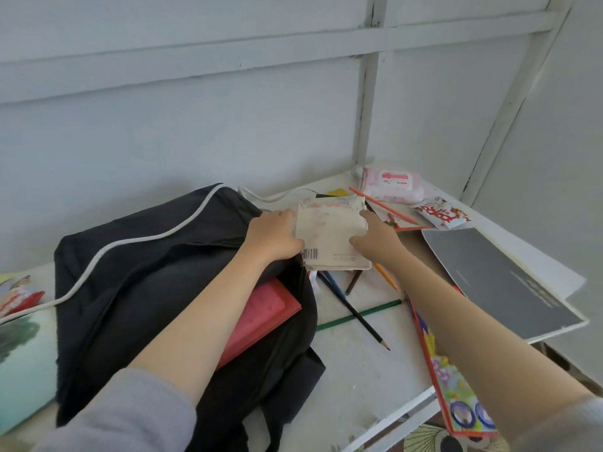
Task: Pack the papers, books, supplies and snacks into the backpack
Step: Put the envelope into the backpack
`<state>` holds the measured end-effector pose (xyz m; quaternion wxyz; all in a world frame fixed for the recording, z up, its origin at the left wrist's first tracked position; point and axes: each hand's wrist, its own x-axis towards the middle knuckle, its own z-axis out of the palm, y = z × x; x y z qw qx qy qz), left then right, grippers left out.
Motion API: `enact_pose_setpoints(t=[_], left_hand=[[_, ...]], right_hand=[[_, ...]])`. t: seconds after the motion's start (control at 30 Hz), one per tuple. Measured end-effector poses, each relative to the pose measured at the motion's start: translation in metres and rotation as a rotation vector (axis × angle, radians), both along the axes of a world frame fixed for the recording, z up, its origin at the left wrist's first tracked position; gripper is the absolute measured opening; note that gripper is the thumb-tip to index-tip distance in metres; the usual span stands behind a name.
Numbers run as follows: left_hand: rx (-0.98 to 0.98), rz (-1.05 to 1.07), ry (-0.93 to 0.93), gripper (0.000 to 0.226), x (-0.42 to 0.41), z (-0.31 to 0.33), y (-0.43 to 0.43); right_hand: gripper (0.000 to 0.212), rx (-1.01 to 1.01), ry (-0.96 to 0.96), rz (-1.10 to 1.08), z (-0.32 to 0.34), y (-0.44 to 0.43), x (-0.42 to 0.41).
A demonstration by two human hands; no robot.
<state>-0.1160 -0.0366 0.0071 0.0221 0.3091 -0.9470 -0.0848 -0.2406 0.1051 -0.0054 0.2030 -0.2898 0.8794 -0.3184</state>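
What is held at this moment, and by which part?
A cream book: left hand grips its left edge, right hand its right edge.

One backpack point(146, 272), two hands point(274, 238) point(375, 244), one cream book point(329, 233), one red book point(261, 316)

Single view only, head-worn, wide-angle. I see it looking forward and down, close over the surface point(355, 370), facing the pale wall point(195, 125); frame centre sits near the booklet point(329, 236).
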Motion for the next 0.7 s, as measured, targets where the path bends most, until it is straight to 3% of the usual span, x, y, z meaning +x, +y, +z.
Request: enact_pose_setpoints(t=[0.17, 0.37, 0.5, 0.57, 0.7], left_hand=[[0.16, 0.074, -0.054, 0.06, -0.008, -0.001, -0.006], [0.431, 0.143, 0.124, 0.067, -0.016, 0.004, 0.001], [0.723, 0.179, 0.379, 0.09, -0.02, 0.008, 0.005], [0.844, 0.149, 0.544, 0.089, -0.02, 0.018, 0.016], [0.848, -0.014, 0.911, 0.096, -0.024, 0.03, 0.039]], right_hand=[[0.065, -0.264, -0.209, -0.081, -0.009, -0.007, -0.016], [0.067, -0.55, -0.321, 0.059, 0.012, 0.0, -0.025], [0.067, -0.724, -0.357, 0.127, 0.031, 0.02, -0.032], [0.067, -0.789, -0.355, 0.174, 0.041, 0.032, -0.036], [0.075, -0.781, -0.182, 0.232, 0.048, 0.049, -0.039]])
